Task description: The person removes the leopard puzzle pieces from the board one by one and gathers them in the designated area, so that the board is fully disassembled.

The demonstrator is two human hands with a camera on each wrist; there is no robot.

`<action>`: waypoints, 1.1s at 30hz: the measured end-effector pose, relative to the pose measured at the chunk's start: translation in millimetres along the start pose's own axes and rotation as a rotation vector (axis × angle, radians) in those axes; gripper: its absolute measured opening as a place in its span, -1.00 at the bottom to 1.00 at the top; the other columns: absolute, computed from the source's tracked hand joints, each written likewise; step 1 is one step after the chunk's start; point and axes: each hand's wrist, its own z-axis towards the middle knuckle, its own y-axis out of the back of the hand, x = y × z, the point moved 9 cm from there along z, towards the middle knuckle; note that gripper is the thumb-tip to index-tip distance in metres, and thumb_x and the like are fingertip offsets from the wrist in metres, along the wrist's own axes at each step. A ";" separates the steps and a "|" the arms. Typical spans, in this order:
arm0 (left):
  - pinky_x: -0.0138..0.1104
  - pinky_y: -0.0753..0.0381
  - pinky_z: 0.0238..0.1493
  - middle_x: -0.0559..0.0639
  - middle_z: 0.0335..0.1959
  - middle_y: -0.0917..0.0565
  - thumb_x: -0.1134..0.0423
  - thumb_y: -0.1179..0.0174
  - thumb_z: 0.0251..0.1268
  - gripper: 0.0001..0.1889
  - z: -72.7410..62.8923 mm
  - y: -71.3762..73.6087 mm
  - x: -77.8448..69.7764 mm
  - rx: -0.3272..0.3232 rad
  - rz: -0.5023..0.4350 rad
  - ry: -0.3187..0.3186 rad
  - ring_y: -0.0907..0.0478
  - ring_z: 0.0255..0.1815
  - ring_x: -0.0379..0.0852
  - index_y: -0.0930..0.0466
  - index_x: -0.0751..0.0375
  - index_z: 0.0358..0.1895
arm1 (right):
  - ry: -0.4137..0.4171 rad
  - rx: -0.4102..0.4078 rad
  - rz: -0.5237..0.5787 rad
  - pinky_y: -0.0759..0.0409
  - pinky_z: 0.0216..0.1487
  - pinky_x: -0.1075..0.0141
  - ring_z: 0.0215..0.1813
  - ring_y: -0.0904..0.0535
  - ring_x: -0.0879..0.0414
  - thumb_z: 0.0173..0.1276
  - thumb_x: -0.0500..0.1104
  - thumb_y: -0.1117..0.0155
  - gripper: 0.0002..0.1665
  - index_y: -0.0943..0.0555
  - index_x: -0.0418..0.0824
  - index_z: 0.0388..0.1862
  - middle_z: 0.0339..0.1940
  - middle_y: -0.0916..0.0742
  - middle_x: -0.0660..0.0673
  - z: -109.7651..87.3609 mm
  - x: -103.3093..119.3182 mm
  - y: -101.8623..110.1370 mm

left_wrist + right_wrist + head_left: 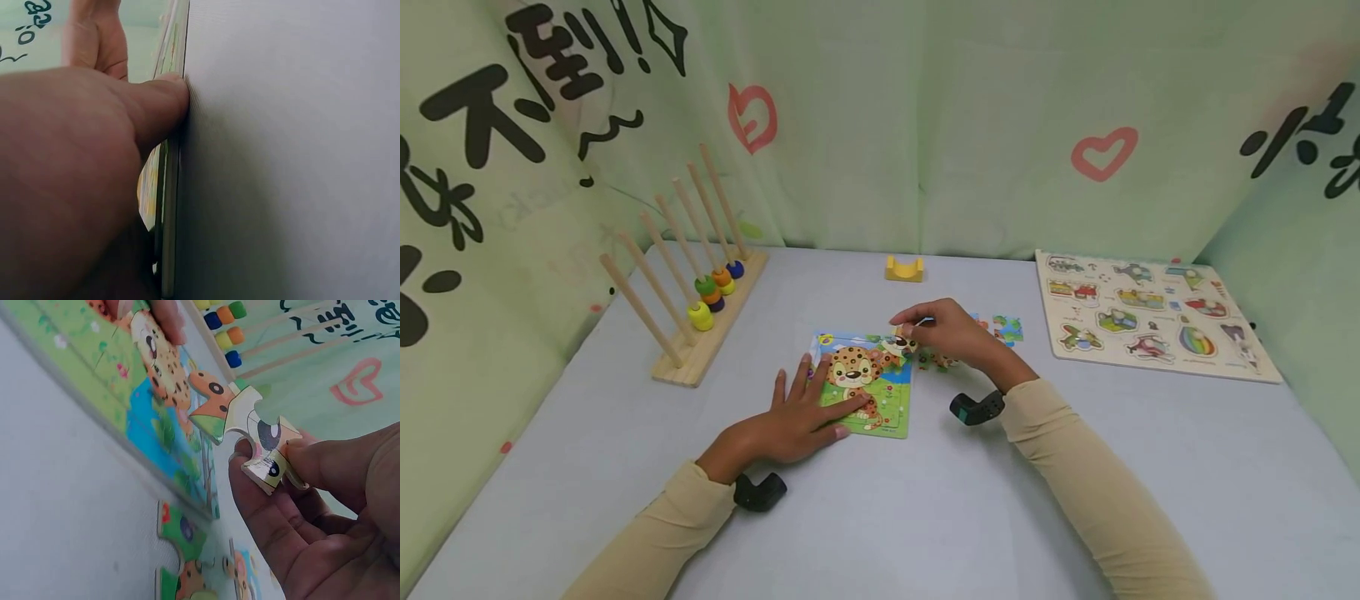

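A leopard picture puzzle board [891,417] lies on the white table, with a blue and green scene around the spotted cub. My left hand [793,425] rests on its left side, fingers spread, the thumb at the board's near edge in the left wrist view. Over the upper right corner, my right hand [958,333] pinches a jigsaw piece [267,434] between thumb and fingers. That piece shows part of a nose and an eye and is held tilted above the board. Loose jigsaw pieces [1007,328] lie to the right of the board, some partly hidden under the right hand.
At the left stands a wooden peg rack [722,325] with coloured beads on several upright pegs. A yellow curved block [904,269] sits at the back. A picture knob-puzzle board [1165,315] lies at the right. Green curtains enclose the table.
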 end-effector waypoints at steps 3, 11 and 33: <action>0.31 0.56 0.26 0.30 0.54 0.44 -0.08 0.11 0.53 -0.45 -0.6 0.1 0.1 -0.001 -0.002 0.000 0.68 0.46 0.33 -0.13 -0.25 0.52 | 0.003 0.021 -0.008 -0.55 -0.03 0.18 0.00 -0.61 0.02 0.48 -0.21 -0.15 -0.71 -0.65 -0.29 0.07 -0.01 -0.68 -0.15 -3.1 -4.2 2.2; 0.31 0.56 0.27 0.31 0.54 0.44 -0.08 0.11 0.53 -0.45 -0.5 -0.5 0.6 -0.010 0.000 -0.012 0.67 0.46 0.33 -0.12 -0.25 0.52 | 0.048 0.034 -0.043 -0.52 -0.04 0.19 -0.07 -0.57 0.03 0.47 -0.24 -0.16 -0.78 -0.66 -0.29 -0.02 -0.09 -0.69 -0.14 -10.7 -8.9 12.3; 0.30 0.57 0.27 0.30 0.54 0.44 -0.06 0.10 0.53 -0.46 -0.2 -0.5 -0.5 -0.021 -0.012 -0.019 0.69 0.45 0.31 -0.14 -0.24 0.52 | -0.089 0.067 -0.067 -0.49 -0.21 0.19 -0.26 -0.52 0.02 0.43 -0.23 -0.21 -0.74 -0.66 -0.34 0.00 -0.20 -0.71 -0.13 -36.4 -51.5 53.9</action>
